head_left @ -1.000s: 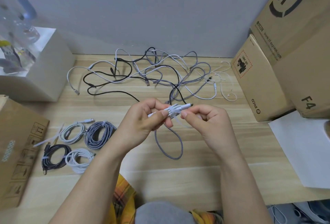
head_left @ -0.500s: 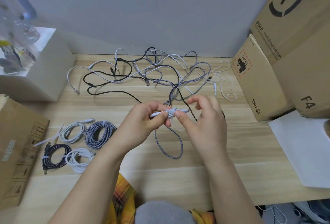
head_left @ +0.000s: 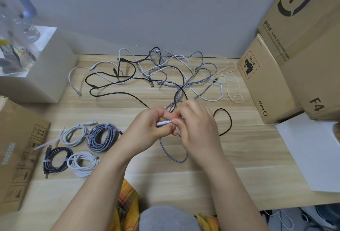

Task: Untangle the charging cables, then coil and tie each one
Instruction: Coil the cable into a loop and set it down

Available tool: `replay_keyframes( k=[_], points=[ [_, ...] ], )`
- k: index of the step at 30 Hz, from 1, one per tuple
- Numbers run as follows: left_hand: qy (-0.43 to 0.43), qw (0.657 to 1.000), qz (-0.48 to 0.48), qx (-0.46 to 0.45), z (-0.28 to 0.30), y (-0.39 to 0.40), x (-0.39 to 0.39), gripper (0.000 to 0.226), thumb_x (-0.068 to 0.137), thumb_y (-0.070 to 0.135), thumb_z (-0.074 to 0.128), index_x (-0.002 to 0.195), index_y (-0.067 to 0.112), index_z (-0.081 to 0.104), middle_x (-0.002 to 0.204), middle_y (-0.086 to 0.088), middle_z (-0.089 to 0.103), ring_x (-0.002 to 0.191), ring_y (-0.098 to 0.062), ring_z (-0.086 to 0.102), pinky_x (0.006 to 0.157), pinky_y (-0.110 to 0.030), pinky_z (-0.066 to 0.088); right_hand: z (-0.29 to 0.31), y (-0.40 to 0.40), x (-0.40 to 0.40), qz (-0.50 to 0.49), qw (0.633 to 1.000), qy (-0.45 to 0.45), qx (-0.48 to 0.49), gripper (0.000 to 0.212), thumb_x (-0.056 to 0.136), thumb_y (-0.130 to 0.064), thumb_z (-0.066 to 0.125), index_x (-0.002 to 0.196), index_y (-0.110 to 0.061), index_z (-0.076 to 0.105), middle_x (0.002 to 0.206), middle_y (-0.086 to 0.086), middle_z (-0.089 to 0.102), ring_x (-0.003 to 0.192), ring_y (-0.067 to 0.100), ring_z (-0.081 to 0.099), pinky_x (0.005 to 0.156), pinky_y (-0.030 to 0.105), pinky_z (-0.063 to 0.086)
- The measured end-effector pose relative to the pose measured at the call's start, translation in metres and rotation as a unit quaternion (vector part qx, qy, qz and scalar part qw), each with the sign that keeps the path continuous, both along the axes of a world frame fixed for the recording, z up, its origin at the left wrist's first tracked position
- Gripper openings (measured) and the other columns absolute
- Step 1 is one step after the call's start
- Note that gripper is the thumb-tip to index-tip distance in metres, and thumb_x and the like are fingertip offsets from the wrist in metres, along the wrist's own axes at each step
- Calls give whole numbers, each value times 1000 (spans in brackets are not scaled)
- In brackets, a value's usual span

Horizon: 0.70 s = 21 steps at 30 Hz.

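Observation:
A tangle of white, grey and black cables point(head_left: 161, 72) spreads over the back of the wooden table point(head_left: 239, 157). My left hand point(head_left: 147, 127) and my right hand point(head_left: 193, 125) meet above the table's middle, both pinching a small white cable bundle point(head_left: 163, 123) whose plug end sticks out to the left. A grey braided cable loop point(head_left: 173, 155) hangs below the hands onto the table. Several coiled, tied cables lie at the left: a white coil point(head_left: 73, 136), a grey braided coil point(head_left: 102, 137), a black coil point(head_left: 57, 160) and another white coil point(head_left: 82, 163).
Cardboard boxes point(head_left: 294, 56) stand at the right, with a white sheet point(head_left: 312, 153) in front. A white box point(head_left: 42, 68) and a flat brown carton point(head_left: 16, 149) sit at the left. Loose white ties point(head_left: 49, 142) lie by the coils.
My right hand has closed in over the bundle, covering its right end. The bundle has sunk slightly and its loose white tie ends no longer show.

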<state>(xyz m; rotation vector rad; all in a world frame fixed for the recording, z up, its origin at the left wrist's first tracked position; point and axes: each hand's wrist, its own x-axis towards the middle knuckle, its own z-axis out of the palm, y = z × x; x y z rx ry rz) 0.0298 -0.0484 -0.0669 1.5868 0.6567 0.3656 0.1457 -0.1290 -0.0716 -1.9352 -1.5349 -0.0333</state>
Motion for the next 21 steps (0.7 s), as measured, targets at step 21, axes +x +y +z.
replay_keyframes(
  k=[21],
  points=[
    [66,991,-21,-114,-9,-8,-3,11,82,13,68,70,12,66,51,1,58,44,-5,41,43,-15,27,-5,-17,15,115,957,263,-35,41,75,-33,67,115,-36,60,121,-17,53,106,7,50,90,16,36]
  ],
)
